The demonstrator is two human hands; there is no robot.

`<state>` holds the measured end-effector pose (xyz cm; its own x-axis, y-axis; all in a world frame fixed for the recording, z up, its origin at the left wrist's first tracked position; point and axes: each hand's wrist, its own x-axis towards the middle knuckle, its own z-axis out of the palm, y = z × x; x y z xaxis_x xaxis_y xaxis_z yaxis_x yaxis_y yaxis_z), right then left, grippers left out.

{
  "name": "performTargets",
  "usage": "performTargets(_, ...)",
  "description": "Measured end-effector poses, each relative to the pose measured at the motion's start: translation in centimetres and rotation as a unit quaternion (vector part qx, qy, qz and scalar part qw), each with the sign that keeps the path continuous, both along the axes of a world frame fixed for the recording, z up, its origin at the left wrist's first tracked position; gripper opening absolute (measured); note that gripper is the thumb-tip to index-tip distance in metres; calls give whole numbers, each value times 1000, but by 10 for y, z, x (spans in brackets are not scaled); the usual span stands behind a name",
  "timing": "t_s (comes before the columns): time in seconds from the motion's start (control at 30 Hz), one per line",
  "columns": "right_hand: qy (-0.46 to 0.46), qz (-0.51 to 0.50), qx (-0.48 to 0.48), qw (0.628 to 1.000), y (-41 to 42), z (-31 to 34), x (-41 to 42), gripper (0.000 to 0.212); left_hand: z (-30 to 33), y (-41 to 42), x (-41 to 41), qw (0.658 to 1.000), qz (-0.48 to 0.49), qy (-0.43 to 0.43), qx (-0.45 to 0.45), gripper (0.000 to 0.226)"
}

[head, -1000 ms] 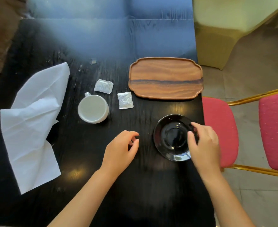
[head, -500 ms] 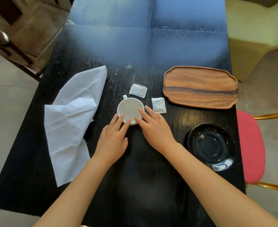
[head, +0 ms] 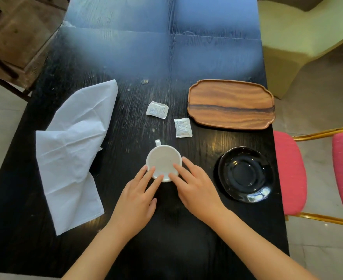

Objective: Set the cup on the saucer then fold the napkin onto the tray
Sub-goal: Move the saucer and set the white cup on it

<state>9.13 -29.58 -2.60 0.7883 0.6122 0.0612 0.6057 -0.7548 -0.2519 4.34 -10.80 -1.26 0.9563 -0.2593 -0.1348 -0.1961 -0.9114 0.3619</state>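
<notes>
A white cup (head: 163, 159) stands upright on the black table (head: 126, 57), its handle pointing away from me. My left hand (head: 138, 196) touches the cup's near left side with straight fingers. My right hand (head: 194, 186) touches its near right side, fingers also straight, two of them lying over the rim. The black saucer (head: 245, 174) sits empty to the right of the cup, near the table's right edge. Beyond it lies the empty wooden tray (head: 231, 104). A crumpled white napkin (head: 73, 150) is spread out on the left.
Two small white sachets (head: 157, 110) (head: 183, 127) lie between the cup and the tray. A red chair (head: 289, 172) with a gold frame stands close to the table's right edge. A wooden chair (head: 8, 47) is at the far left.
My right hand left the saucer and both hands went to the cup. Since then the cup has slid toward me, away from the sachets, with both hands on it.
</notes>
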Motion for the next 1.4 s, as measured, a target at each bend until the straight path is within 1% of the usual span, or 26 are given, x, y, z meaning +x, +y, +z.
performTargets(0.07,11,-3,4,1000,-7,2,-13,37,1,-4,-11,1000,-15,-2,-15,74)
performTargets(0.1,19,-7,16,1000,-9,4,-17,37,2,-6,-14,999,-6,-4,-41,73)
performTargets(0.13,33,-18,39,999,-11,6,-19,39,3,-8,-16,997,23,-8,-79,70)
performTargets(0.17,57,-44,71,995,-11,9,-20,43,6,-12,-17,989,74,-11,-124,67)
performTargets(0.2,90,-85,108,986,-10,12,-19,49,10,-15,-14,974,144,-5,-173,64)
performTargets(0.23,131,-137,145,971,-8,14,-17,53,13,-18,-10,949,221,13,-225,61)
performTargets(0.27,183,-188,181,948,-6,15,-14,56,13,-20,-5,917,294,43,-265,59)
performTargets(0.3,237,-230,213,919,-4,16,-10,56,13,-23,0,886,350,84,-291,57)
performTargets(0.33,284,-262,236,892,-2,17,-6,54,12,-24,6,867,378,117,-304,53)
performTargets(0.4,343,-292,265,853,1,17,0,47,10,-27,12,852,381,144,-329,45)
performTargets(0.5,373,-304,309,820,4,15,4,39,12,-29,15,839,380,154,-358,41)
performTargets(0.57,379,-311,320,810,3,15,4,38,15,-30,16,839,380,154,-359,42)
performTargets(0.7,362,-341,365,787,-10,26,4,39,24,-42,22,841,369,142,-369,42)
performTargets(0.8,335,-374,394,770,-37,39,4,43,34,-65,33,849,350,130,-375,43)
performTargets(0.87,323,-393,406,760,-60,46,2,45,40,-86,40,848,327,135,-394,37)
performTargets(0.93,311,-410,406,755,-84,50,0,44,42,-110,46,849,299,148,-410,35)
performTargets(1.03,288,-437,405,750,-117,48,-3,42,36,-143,53,853,273,168,-412,36)
performTargets(1.13,283,-463,410,733,-141,43,-4,42,29,-169,58,859,252,186,-405,38)
performTargets(1.23,286,-475,413,723,-156,37,-4,41,24,-187,59,861,252,195,-396,39)
performTargets(1.4,291,-477,410,721,-168,30,-6,41,20,-201,57,863,261,202,-383,40)
